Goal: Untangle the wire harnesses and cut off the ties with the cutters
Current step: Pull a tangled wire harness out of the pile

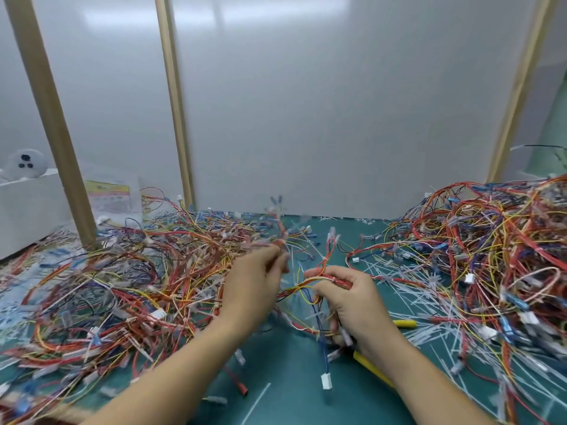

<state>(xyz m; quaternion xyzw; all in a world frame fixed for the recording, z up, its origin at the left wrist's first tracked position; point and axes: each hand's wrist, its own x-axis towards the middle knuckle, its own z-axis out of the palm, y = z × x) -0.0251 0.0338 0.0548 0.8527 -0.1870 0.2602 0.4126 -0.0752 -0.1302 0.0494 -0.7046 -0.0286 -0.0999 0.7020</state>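
A small wire harness [302, 288] of red, yellow and blue wires stretches between both hands above the green mat [285, 363]. My left hand [254, 280] pinches one blurred end of it near the left pile. My right hand [346, 297] grips the other part, fingers curled round the wires; a blue lead with a white connector [326, 381] hangs below it. The yellow-handled cutters [372, 368] lie on the mat under my right wrist, partly hidden.
A large tangled heap of harnesses [101, 289] fills the left of the mat, another heap [497, 259] the right. Cut white ties [414, 286] litter the mat. Wooden posts [50, 124] and a white box [27, 207] stand at the back left.
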